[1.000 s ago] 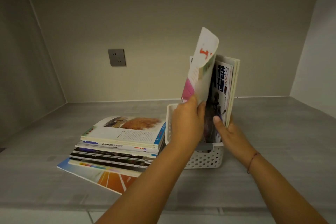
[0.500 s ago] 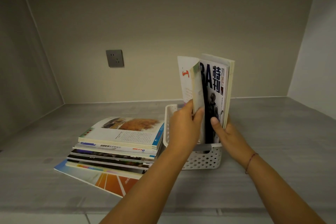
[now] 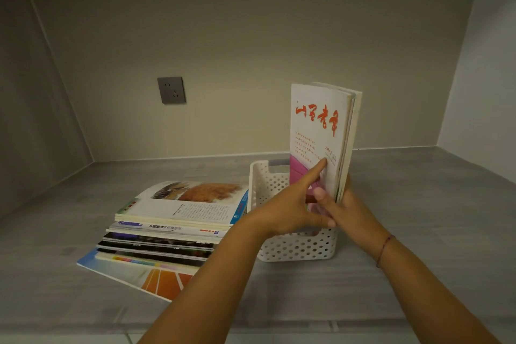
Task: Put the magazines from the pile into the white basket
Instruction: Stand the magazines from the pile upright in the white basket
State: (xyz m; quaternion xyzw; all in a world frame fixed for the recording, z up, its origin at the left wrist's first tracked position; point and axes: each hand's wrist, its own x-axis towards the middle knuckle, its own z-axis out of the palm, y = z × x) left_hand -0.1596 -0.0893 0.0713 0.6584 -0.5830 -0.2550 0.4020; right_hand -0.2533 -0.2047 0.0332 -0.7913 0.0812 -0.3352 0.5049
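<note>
**Both hands on the upright magazines in the basket**

Our left hand (image 3: 287, 211) is spread open, its forefinger stretched up flat against the white-and-pink cover of the front magazine (image 3: 315, 145); it presses that cover and grips nothing. Our right hand (image 3: 344, 209) is curled around the near edge of the upright magazines, thumb on the front cover low down and the other fingers hidden behind the bundle, so it has hold of them. A thin cord (image 3: 384, 248) circles the right wrist.

The magazines stand on end inside the basket (image 3: 296, 248), against its right wall, rising well above its rim. The left part of the basket, beside the magazines, is open.

The basket sits about mid-bench (image 3: 418, 218), set well away from the back edge and from the right wall. To its right the bench is bare as far as the corner; behind it, bare up to the back wall, where a socket (image 3: 171, 90) sits to the left.

The pile (image 3: 173, 226) lies flat just left of the basket, its top magazine reaching the basket's left wall; we cannot tell if they touch. It lies just left of our left forearm, with its lowest magazine jutting toward the bench's front edge.
</note>
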